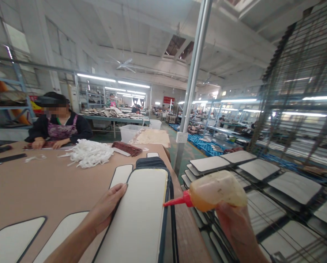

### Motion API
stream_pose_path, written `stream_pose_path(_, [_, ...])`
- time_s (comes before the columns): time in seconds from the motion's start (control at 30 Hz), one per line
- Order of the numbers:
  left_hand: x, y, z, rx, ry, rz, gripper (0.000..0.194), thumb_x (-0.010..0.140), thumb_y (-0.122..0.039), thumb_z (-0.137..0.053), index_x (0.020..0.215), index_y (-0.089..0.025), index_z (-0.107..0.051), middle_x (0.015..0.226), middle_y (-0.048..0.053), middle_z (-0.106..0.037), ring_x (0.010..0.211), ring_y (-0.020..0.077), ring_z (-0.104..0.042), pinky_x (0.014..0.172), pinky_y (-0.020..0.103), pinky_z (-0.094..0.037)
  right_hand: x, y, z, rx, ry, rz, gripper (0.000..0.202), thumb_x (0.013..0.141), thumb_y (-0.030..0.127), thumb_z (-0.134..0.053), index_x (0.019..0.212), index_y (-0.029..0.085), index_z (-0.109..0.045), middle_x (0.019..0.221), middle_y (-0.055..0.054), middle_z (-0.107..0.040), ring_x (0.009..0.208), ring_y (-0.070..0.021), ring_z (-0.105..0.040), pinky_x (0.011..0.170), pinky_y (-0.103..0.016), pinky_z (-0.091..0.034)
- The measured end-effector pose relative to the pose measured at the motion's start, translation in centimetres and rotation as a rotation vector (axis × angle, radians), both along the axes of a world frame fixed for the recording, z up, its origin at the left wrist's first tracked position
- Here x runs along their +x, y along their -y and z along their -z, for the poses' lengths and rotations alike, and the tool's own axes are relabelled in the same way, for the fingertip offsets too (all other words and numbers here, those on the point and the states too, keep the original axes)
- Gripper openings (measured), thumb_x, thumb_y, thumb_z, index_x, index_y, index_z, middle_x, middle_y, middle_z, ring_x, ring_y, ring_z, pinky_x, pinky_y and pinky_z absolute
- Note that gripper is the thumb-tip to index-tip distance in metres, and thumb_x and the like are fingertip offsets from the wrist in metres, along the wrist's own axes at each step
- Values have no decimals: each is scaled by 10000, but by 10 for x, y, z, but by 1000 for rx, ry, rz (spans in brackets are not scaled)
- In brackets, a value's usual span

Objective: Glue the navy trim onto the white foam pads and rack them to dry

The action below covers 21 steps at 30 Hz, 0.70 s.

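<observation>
So the white dark-edged panel (144, 215) is up front near the right edge of the brown table (67, 186), with a yellowish line along its right side. Left hand (108, 204) is closed on its left edge, fingers partly hidden. Right hand (233, 221) is wrapped around a squeeze bottle (218, 190) of amber liquid, red nozzle (180, 201) right at the panel's right edge. Past that there's a heap of white strips (90, 153), then a co-worker (60, 126) in a purple apron, and more panels on a rack (295, 186) off to the right.
</observation>
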State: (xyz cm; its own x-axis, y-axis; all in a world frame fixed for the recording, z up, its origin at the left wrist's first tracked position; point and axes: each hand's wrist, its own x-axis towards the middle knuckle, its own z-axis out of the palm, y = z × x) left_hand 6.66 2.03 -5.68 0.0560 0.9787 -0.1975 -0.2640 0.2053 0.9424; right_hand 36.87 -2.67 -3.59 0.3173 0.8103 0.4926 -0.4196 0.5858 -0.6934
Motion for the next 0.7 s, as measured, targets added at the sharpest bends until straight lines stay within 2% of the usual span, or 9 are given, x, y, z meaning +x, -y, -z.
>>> stream_pose_path(0.07, [-3, -3, -1, 5, -2, -10, 492, 574, -494, -798, 902, -163, -640, 715, 21, -727, 615, 183, -662, 530, 254, -510, 0, 1, 3, -5, 12, 2, 583, 585, 213, -832, 1133, 254, -638, 867, -46, -717, 746, -228, -663, 669, -336, -571])
stream_pose_path(0.17, [-8, -5, -2, 17, -4, -15, 465, 578, -480, -800, 880, -165, -639, 718, 22, -724, 612, 179, -659, 523, 249, -512, -1, 5, 4, -16, 30, -45, 596, 595, 216, -832, 1152, 275, -628, 913, -55, -719, 784, -244, -666, 703, -372, -570])
stream_pose_path(0.33, [-17, -5, -7, 30, -17, -27, 300, 691, -387, -745, 851, -161, -630, 671, 12, -705, 591, 153, -641, 511, 224, -507, -7, 12, 3, -30, 48, -86, 651, 578, 216, -843, 1181, 296, -611, 935, -48, -727, 815, -250, -674, 738, -372, -566])
stream_pose_path(0.57, [-25, -4, -12, 14, -24, -74, 110, 805, -249, -638, 821, -141, -629, 675, 38, -716, 534, 140, -630, 476, 218, -504, -8, 14, 13, -63, 59, -156, 684, 603, 230, -831, 1232, 303, -574, 1037, -77, -708, 859, -267, -673, 706, -369, -574])
stream_pose_path(0.7, [-28, -5, -14, 5, -22, -86, 119, 863, -209, -552, 804, -136, -625, 636, 38, -701, 516, 140, -627, 470, 221, -507, -15, 18, 12, -54, 83, -203, 653, 617, 269, -830, 1221, 316, -585, 967, -58, -720, 814, -249, -681, 670, -334, -578])
